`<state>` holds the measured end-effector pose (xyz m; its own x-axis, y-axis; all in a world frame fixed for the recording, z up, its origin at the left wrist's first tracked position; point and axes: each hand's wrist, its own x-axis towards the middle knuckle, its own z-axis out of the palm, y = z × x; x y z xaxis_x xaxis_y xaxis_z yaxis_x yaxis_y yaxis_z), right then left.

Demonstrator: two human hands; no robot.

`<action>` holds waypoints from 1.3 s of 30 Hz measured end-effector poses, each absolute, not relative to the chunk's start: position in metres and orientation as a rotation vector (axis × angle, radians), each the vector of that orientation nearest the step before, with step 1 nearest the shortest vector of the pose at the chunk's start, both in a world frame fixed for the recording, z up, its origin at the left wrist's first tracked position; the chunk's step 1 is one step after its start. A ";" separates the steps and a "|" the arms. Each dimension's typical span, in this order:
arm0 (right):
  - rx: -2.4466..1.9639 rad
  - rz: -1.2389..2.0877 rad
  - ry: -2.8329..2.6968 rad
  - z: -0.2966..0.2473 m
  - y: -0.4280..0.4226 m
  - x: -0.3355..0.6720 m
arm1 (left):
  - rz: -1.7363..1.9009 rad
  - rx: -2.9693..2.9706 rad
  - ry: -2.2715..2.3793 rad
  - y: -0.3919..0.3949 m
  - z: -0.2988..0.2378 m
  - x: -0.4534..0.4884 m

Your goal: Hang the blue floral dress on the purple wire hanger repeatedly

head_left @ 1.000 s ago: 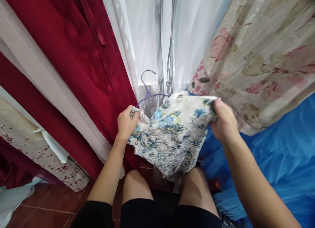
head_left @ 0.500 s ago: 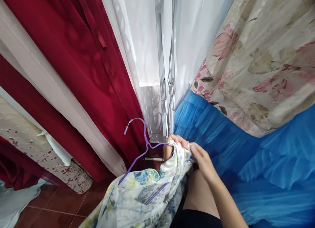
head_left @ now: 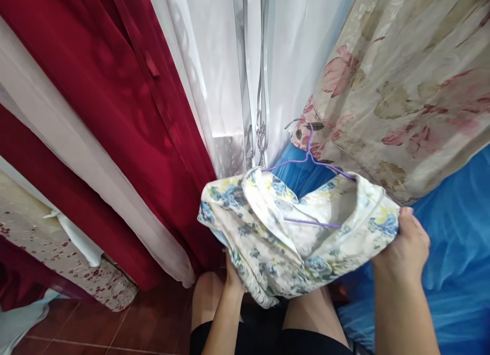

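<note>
A white garment with blue and yellow flowers [head_left: 291, 232] hangs on a purple wire hanger [head_left: 311, 158] in front of my knees. My right hand [head_left: 406, 247] grips the garment's right shoulder edge, fingers closed on the cloth. My left hand [head_left: 233, 273] is under the garment's lower left part, mostly hidden by the fabric; only the wrist and part of the hand show. The hanger's hook points up toward the floral curtain.
A dark red curtain [head_left: 126, 99] and white sheer curtains [head_left: 214, 64] hang at left and centre. A metal window grille [head_left: 260, 89] stands behind them. A beige floral cloth [head_left: 401, 79] hangs at right above blue tulle fabric [head_left: 455, 253]. Red-brown floor tiles [head_left: 126, 329] lie below.
The garment on its hanger has come up from low left to the centre and spread open. My right hand moved right to its shoulder; my left hand went under it.
</note>
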<state>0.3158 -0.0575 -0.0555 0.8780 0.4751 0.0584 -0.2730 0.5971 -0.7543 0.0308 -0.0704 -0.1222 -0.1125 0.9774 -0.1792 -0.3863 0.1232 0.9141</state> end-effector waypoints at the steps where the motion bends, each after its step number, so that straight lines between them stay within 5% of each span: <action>1: -0.801 0.425 -0.289 -0.049 -0.051 0.311 | 1.410 0.683 1.056 -0.074 -0.129 0.023; 9: -0.742 0.503 -0.396 -0.031 -0.023 0.261 | 1.630 0.652 0.968 -0.082 -0.146 -0.003; 20: -0.918 0.650 -0.566 -0.046 -0.033 0.286 | 1.451 0.549 1.200 -0.094 -0.189 0.003; 27: -1.091 0.050 -0.663 -0.087 -0.067 0.257 | 1.342 0.563 1.329 -0.100 -0.188 0.004; 33: -1.198 1.157 -1.439 -0.123 -0.096 0.195 | 1.361 0.628 1.282 -0.097 -0.182 0.006; 39: -1.190 1.186 -1.190 -0.146 -0.094 0.165 | 1.344 0.615 1.319 -0.105 -0.189 0.002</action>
<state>0.1652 -0.0944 -0.1464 0.0215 0.9995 0.0213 -0.0178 0.0217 -0.9996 0.0022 -0.1045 -0.1889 -0.2637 0.9114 -0.3158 -0.3329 0.2213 0.9166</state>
